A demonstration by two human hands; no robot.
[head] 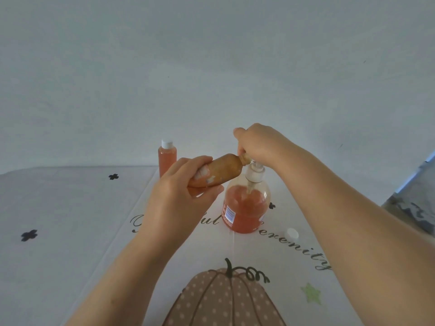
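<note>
Pumpkin-print tablecloth [94, 220]; above it, left hand [183, 191] grips 1 small travel bottle [221, 169] lying sideways, neck at the soap pump bottle [244, 208] nozzle. Right hand [256, 144] curls over the pump. Probably light, soft and soap-slick; hold mid-body. Loose white cap [291, 234] sits nearby.

Home: pumpkin-print tablecloth [70, 208], soap pump bottle [244, 208], plain white wall [211, 67].

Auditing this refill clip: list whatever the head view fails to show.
All head view.
1. Mouth of the small bottle: covered by the right hand.
2. What the right hand's fingers hold: hidden by its own back.
3. Base of the small bottle: inside the left hand grip.
4. Print on the label of the pump bottle: too small.
5. Middle of the cloth lettering: blocked by the left hand and pump bottle.
</note>
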